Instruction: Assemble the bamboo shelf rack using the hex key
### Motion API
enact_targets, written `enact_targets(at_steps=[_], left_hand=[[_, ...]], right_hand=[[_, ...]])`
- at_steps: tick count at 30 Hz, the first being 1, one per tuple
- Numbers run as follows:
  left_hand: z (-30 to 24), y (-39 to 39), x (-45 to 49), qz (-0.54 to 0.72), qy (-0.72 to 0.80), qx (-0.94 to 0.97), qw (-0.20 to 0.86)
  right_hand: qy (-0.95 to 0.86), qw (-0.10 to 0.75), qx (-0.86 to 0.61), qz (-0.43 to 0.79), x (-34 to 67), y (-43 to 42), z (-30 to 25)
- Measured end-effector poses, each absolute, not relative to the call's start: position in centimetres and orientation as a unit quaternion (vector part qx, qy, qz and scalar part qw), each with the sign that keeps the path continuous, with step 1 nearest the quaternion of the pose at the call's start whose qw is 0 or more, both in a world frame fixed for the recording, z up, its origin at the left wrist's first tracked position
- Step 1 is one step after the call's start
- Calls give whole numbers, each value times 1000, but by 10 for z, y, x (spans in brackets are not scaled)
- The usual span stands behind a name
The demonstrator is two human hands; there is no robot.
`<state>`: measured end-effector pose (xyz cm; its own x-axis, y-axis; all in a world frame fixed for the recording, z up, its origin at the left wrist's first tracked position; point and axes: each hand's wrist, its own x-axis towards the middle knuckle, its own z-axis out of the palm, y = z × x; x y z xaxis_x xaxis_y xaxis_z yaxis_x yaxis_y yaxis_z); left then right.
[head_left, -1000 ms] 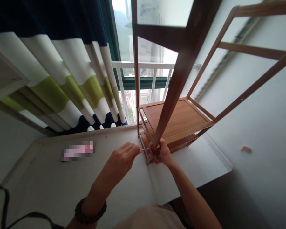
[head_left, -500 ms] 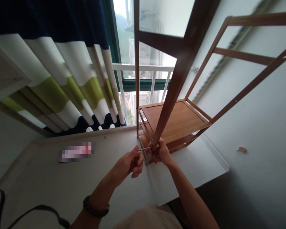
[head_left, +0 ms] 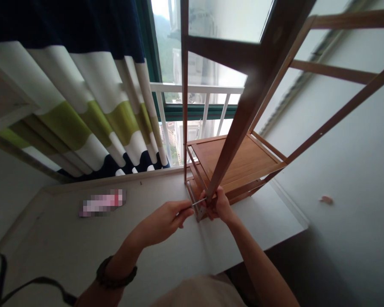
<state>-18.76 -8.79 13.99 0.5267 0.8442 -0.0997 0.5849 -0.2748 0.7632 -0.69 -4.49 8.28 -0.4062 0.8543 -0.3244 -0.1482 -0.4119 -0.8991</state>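
Observation:
A brown wooden shelf rack (head_left: 240,157) stands tilted in my view, its near upright post (head_left: 233,132) running down toward my hands. My left hand (head_left: 171,217), with a dark bracelet at the wrist, pinches the end of a thin metal hex key (head_left: 199,202). The key's other end meets the lower part of the post. Around the post and the shelf corner, my right hand (head_left: 220,206) is closed, its fingers partly hidden behind the wood. The fastener at the key's tip is too small to make out.
The rack rests on a pale ledge (head_left: 147,256) by a window with a white railing (head_left: 208,89). A blurred-out pink item (head_left: 102,203) lies on the left. Striped curtains (head_left: 92,111) hang behind it. A black strap (head_left: 41,281) shows at lower left, a white wall (head_left: 348,170) at right.
My left hand has turned over and now pinches the hex key with straighter fingers, its wrist further left. The right hand stays on the post, and the rack's upper part appears shifted slightly right.

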Motion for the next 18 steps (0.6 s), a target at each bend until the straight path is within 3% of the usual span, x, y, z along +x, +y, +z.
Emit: enact_targets(at_steps=[4,6,8,12,15,18], left_hand=[[139,-80,-190,132,458,873,102],[131,-77,-194,138,436,887,62],[121,-77,-197,181,444,869,118],[102,-83,-194,276,496,715,407],[100,-85,-187,301,453,592,595],[106,-83,-185,288,397,515,703]], right_hand=[[-430,355,-417,718,-7,-44,83],[-421,357,-430,715,-8,-44,84],[-412,356,-442,713,-9,-44,85],[-411,349,-450,712,-12,-43,88],[-412,348,-452,711,-12,-43,90],[-416,349,-447,711,-11,-44,90]])
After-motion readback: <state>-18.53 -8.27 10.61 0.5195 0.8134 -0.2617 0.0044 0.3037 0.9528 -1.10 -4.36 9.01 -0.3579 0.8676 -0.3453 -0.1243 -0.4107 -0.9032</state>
